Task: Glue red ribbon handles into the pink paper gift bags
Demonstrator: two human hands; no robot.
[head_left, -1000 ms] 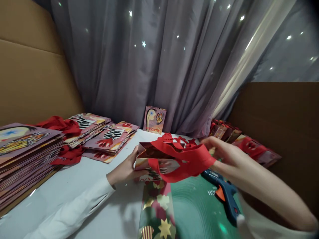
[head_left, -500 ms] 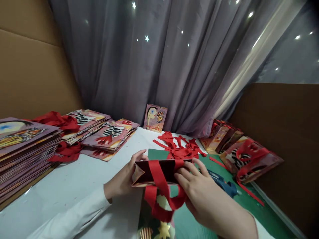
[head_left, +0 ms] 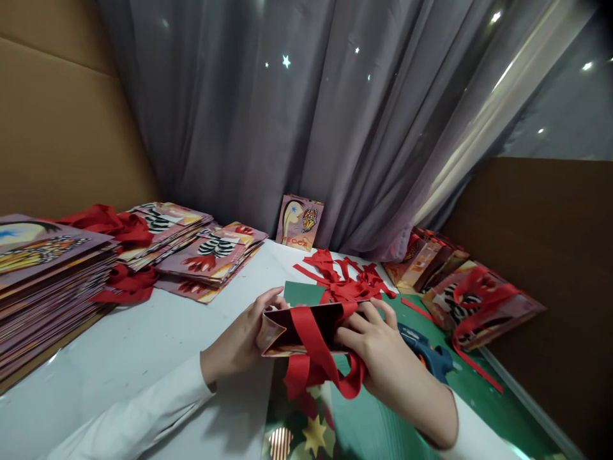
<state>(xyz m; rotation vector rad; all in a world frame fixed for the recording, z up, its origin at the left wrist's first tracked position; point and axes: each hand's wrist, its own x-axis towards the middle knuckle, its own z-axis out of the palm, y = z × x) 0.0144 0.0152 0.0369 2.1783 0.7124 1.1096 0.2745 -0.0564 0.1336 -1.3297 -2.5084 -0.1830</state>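
Between both hands is a paper gift bag [head_left: 275, 332], its mouth open toward me and its inside dark. Red ribbon [head_left: 309, 329] crosses the mouth and loops down over the near side. My left hand [head_left: 246, 332] grips the bag's left end, with the fingertips partly behind the far edge. On the right side, my right hand [head_left: 376, 342] closes over the rim, its fingers at the ribbon end and partly hidden inside the mouth. A blue tool like a glue gun [head_left: 428, 351] lies just beyond my right wrist.
A tall stack of printed flat bags [head_left: 52, 287] and smaller piles [head_left: 205, 259] fill the left. Cut red ribbons [head_left: 352, 281] lie ahead on the green mat [head_left: 299, 292]. Finished-looking bags [head_left: 479, 303] stand at right by cardboard [head_left: 536, 223]. One bag [head_left: 301, 222] leans against the curtain [head_left: 239, 140].
The bag has shifted slightly right and tilted, showing more of its left side. The hanging ribbon loop sits higher and further right. My right forearm has swung upward a little.
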